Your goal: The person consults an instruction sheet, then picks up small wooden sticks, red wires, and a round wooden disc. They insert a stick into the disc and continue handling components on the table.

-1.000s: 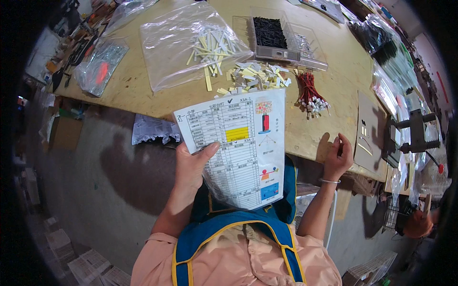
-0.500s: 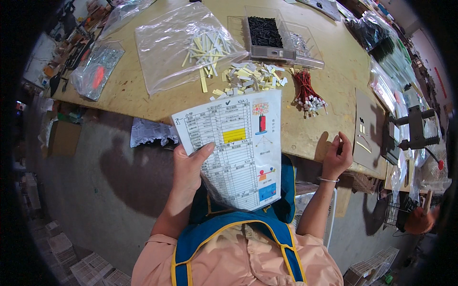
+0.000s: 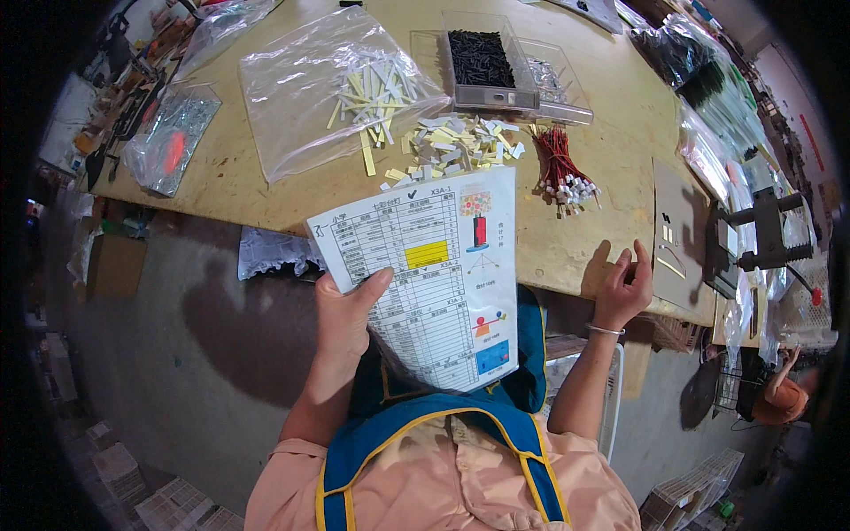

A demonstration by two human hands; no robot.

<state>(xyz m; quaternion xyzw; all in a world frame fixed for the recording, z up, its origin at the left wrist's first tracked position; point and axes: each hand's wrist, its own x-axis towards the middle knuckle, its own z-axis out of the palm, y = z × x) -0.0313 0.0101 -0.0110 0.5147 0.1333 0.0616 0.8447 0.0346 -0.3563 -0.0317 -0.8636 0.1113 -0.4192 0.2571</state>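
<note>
My left hand (image 3: 345,310) grips a plastic-covered printed sheet (image 3: 482,265) by its left side, thumb on top. The sheet carries tables, a yellow-marked block and small coloured pictures, and it is tilted over my lap in front of the table edge. My right hand (image 3: 625,288), with a bracelet at the wrist, is by the table's front edge, fingers loosely bent and apart, holding nothing. Beyond the sheet lies a pile of short white and yellow strips (image 3: 465,146). To its right rests a bundle of red wires with white connectors (image 3: 567,177).
A clear bag (image 3: 283,111) bears longer strips. Behind the pile stand a clear box of black pieces (image 3: 496,99) and a tray of small metal parts (image 3: 553,84). At right are a board with small parts (image 3: 677,252), a black clamp-like device (image 3: 761,234) and another person (image 3: 779,398).
My view has shifted slightly, so the tabletop things appear a little further left. My left hand still grips the sheet. My right hand's fingers have straightened slightly. The person at far right has moved an arm.
</note>
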